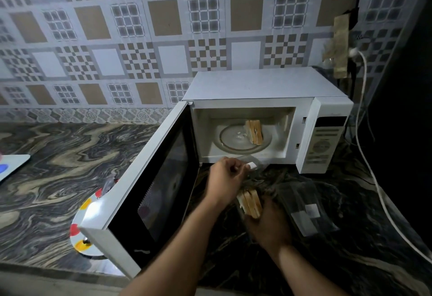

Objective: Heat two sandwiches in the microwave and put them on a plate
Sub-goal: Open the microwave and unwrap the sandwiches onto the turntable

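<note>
Landmark: microwave (264,118), standing on the marbled counter (58,155) against the tiled wall.

- Door (149,190): swung fully open to the left of the microwave, leaving the cavity free for loading.
- Plate (80,223), spotted: on the counter left of the microwave, partly hidden behind the open door; probably staged for the heated food.
- Empty clear bag (306,211): flat on the counter in front of the microwave, right side.
- First sandwich (254,131): inside the microwave, on the right part of the glass turntable (236,141).
- Second sandwich (250,203): in front of the microwave, cradled from below by the right hand (268,223), fingers curled round it.
- Left hand (225,179): just before the cavity sill, fingertips pinched on the clear wrapper (253,167), seemingly peeling it off before loading.
</note>
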